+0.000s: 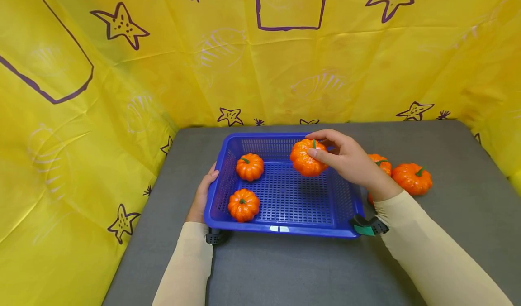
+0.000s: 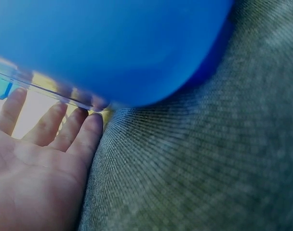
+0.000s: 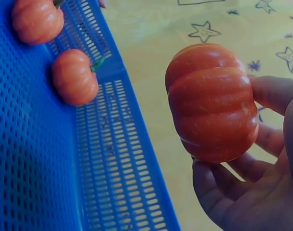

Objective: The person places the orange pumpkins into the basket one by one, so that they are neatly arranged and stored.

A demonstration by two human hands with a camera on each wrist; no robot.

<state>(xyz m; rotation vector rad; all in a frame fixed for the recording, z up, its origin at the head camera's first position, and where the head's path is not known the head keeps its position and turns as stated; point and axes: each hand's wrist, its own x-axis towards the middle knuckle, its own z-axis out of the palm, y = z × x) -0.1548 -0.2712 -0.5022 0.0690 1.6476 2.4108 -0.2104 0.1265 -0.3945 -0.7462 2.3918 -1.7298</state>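
My right hand holds a small orange pumpkin with a green stem, thumb on one side and fingers round the other. It is over the right part of a blue perforated basket. In the right wrist view the held pumpkin shows its ribbed side, gripped between thumb and fingers. Two more pumpkins sit inside the basket at the left, one toward the back and one toward the front. My left hand rests against the basket's left outer side; in the left wrist view its fingers are extended along the wall.
To the right of the basket, pumpkins lie on the grey table; one shows whole, others are partly hidden behind my right arm. A yellow cloth with star and fish drawings hangs behind the table and at its sides.
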